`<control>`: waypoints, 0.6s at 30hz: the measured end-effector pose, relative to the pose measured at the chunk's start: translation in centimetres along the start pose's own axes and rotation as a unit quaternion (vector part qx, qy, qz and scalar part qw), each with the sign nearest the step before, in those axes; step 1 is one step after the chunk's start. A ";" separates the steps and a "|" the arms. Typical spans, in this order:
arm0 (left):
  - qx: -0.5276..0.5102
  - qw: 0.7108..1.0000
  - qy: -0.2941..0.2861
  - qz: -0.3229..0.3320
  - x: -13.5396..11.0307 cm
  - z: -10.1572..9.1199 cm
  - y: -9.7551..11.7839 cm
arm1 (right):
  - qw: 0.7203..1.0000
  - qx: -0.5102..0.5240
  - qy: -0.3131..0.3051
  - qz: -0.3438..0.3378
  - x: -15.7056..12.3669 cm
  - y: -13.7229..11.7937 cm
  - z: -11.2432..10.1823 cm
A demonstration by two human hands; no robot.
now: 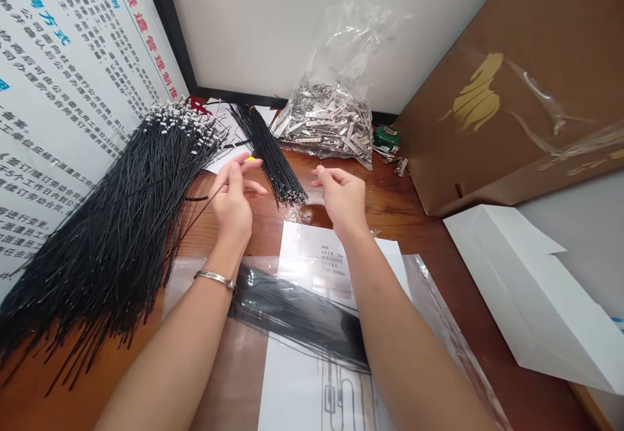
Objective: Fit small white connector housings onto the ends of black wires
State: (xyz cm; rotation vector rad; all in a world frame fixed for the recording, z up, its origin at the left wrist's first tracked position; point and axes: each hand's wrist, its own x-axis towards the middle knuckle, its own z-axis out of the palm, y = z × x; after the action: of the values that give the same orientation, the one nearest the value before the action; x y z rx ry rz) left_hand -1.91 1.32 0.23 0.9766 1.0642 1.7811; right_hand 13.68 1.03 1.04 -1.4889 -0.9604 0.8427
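My left hand (233,200) pinches a thin black cord (207,205), which trails down and left from the fingers. That hand is beside a big heap of black cords with white end pieces (112,223). Across from it, my right hand (341,197) is closed, thumb and forefinger together; whatever sits between the tips is too small to make out. Between and behind the hands lies a tied bundle of black cords (275,158). Under my forearms, more black cords (302,314) lie in a clear plastic bag (219,366), over a printed sheet (287,385).
A clear bag of metal clips (326,122) stands against the wall, with a green tape measure (387,138) next to it. To the right are a brown box (526,93) and a white open box (531,288). A printed board (88,60) leans at the left.
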 end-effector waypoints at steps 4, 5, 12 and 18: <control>-0.039 0.989 0.145 -0.011 1.3 -1.1 0.3 | 0.980 -0.192 -0.020 -0.056 -0.1 0.6 -0.1; -0.052 0.985 0.163 -0.020 1.4 -1.3 0.4 | 0.973 -0.217 -0.039 -0.064 -0.2 0.7 0.0; -0.056 0.977 0.200 -0.055 2.3 -2.6 0.3 | 0.949 -0.246 -0.151 -0.124 -0.8 0.6 0.3; -0.047 0.958 0.282 -0.017 2.9 -3.2 -0.1 | 0.909 -0.334 -0.211 -0.132 -1.7 -0.2 0.7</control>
State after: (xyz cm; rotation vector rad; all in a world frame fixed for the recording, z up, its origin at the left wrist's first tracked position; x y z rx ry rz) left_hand -5.79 3.13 -0.30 0.3865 1.3100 2.1178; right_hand 12.28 -0.21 1.14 -1.7108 -1.8711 0.6731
